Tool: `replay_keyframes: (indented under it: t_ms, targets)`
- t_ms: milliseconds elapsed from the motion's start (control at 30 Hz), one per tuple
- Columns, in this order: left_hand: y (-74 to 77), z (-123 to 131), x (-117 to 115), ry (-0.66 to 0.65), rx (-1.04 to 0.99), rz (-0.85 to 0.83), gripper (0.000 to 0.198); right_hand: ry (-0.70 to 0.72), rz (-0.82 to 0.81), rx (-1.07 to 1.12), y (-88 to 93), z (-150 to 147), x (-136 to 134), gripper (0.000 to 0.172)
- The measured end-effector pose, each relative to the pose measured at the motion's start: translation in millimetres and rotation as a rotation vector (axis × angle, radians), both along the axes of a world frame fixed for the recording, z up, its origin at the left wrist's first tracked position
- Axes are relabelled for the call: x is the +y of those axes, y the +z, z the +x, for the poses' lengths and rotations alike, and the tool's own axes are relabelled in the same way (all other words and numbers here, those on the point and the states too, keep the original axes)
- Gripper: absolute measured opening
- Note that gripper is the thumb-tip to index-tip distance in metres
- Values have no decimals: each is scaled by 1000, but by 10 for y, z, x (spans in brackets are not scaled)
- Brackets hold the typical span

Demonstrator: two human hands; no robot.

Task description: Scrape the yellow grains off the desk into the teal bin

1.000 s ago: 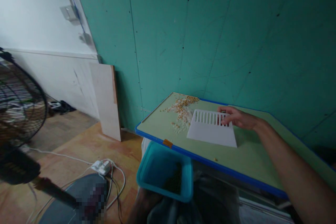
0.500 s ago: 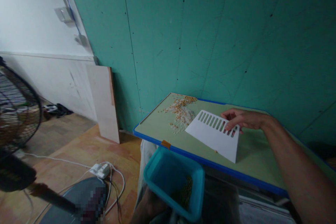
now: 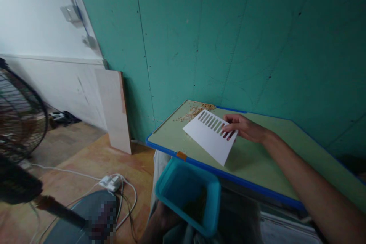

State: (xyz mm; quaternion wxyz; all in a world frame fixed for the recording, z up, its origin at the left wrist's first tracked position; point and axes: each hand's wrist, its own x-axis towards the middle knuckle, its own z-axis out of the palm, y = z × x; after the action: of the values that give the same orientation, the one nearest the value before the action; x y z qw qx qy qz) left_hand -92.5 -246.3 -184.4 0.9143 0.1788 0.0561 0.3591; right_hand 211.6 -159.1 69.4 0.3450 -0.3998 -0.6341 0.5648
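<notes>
My right hand (image 3: 237,126) grips a white slotted sheet (image 3: 208,141) by its slotted right side, thumb over the slots. The sheet is tilted above the green table top (image 3: 257,152). Behind its left part lies a spread of small tan beans and white grains (image 3: 194,112), partly hidden by the sheet. Below the table's front edge is a teal plastic bin (image 3: 168,183) with small greenish-brown pieces at its bottom. My left hand (image 3: 164,215) is at the bin's lower left side, dark, its fingers hidden by the bin.
A green wall (image 3: 171,45) stands behind the table, and an orange clip (image 3: 181,155) sits on its blue front edge. At the left are a fan (image 3: 20,122), a leaning board (image 3: 114,110) and a white power strip (image 3: 110,183) with cords on the floor.
My right hand has moved left with the slotted sheet, which now covers more of the beans and grains. The bin has barely shifted.
</notes>
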Motion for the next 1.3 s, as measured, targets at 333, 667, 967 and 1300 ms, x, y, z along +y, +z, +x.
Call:
replay_keyframes:
  t_ms: [333,667,967,1300]
  targets:
    - [19,-27,59,24,-134,85,42,-111,299,-27,-74,-536,-105,26]
    - [-71,-34,84,-9,-180,89,43,-55,329,-158,-270,-769,-135,30]
    - [-79,-38,68,17,-123,89,45,-221,366,-207,-379,-619,95,34]
    - [-23,-40,60,-48,-161,166,36,-483,478,-266,-423,-101,443,33]
